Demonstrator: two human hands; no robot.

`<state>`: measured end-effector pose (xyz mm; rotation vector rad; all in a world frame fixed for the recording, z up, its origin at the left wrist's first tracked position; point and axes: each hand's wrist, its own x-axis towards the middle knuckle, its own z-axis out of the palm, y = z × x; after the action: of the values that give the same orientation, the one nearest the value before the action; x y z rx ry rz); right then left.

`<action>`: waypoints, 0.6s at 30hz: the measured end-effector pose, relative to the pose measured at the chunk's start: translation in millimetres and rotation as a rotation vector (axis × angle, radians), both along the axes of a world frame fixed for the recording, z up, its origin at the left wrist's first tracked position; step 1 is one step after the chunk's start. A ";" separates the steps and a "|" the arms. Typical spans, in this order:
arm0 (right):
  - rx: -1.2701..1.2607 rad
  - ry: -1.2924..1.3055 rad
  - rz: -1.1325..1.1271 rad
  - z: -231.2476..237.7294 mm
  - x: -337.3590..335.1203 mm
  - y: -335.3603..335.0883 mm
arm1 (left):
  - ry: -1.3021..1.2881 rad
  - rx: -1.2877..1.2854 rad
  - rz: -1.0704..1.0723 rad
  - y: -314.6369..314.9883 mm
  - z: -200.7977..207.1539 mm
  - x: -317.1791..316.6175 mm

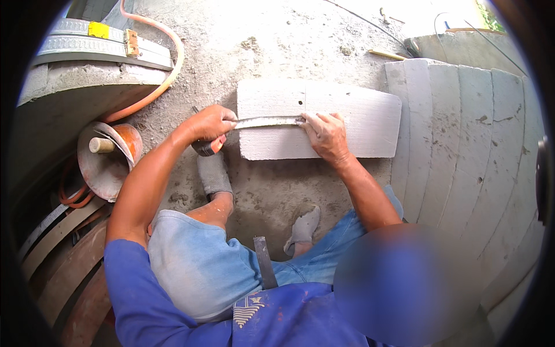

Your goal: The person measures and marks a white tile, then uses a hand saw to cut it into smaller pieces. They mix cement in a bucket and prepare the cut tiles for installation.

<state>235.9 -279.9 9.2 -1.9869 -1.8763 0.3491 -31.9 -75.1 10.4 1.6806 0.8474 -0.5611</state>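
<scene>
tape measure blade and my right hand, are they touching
Touching. The head view shows the right hand pinching the tape measure blade near its visible right end.

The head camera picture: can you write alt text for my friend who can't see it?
A person's left hand and right hand hold a tape measure pulled out across a pale block lying on dusty ground. More pale blocks line the right side.

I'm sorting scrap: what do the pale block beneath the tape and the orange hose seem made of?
Pale block: matte, probably aerated concrete, from its fine parallel lines and chalky face; foam possible. Orange hose: smooth, perhaps rubber or plastic, from its even bend.
</scene>
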 end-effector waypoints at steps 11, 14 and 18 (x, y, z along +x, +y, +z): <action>-0.199 0.035 0.286 11.7 -39.6 -120.1 | 0.078 -0.255 -0.297 -75.4 14.7 -22.1; -0.118 0.144 0.151 29.6 -41.9 -118.0 | 0.092 -0.327 -0.469 -79.8 24.1 -25.3; -0.041 0.258 -0.016 62.1 -31.0 -92.2 | 0.025 -0.395 -0.377 -81.4 48.0 -2.5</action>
<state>205.0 -372.1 71.3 -1.8795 -1.7036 0.6132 -34.4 -156.5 58.4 1.4705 0.3984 -0.9425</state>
